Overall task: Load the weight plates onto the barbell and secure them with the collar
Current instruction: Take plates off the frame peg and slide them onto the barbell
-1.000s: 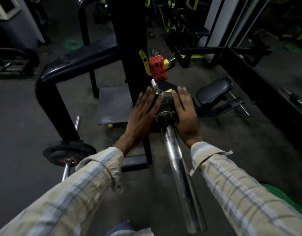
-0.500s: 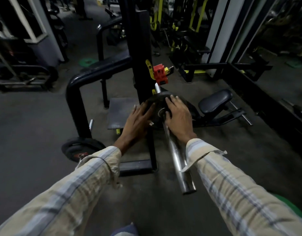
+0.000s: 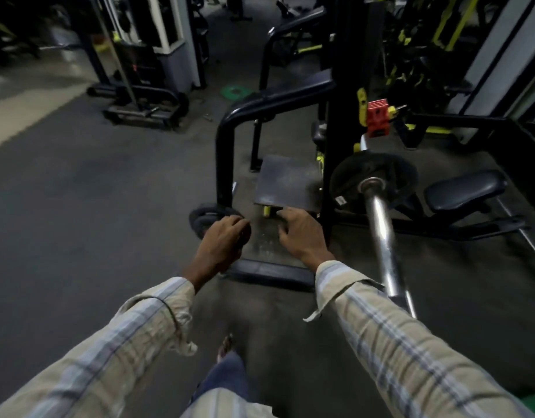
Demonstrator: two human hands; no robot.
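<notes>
Head view: hands (image 3: 261,238) free, loosely curled; plate (image 3: 373,179) on barbell (image 3: 382,236).

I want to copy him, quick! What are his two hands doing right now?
Left hand: open, fingers loosely curled, holding nothing, in front of the black round weight plate on the floor.
Right hand: open, holding nothing.

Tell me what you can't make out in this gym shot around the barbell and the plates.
Head view only:
- Plate on the floor: mostly hidden behind the left hand.
- Weight plate on the barbell: markings and sticker too dark and small to read.
- Barbell's near end: hidden behind the right sleeve.
- Red collar: whether clamped, unclear.
</notes>
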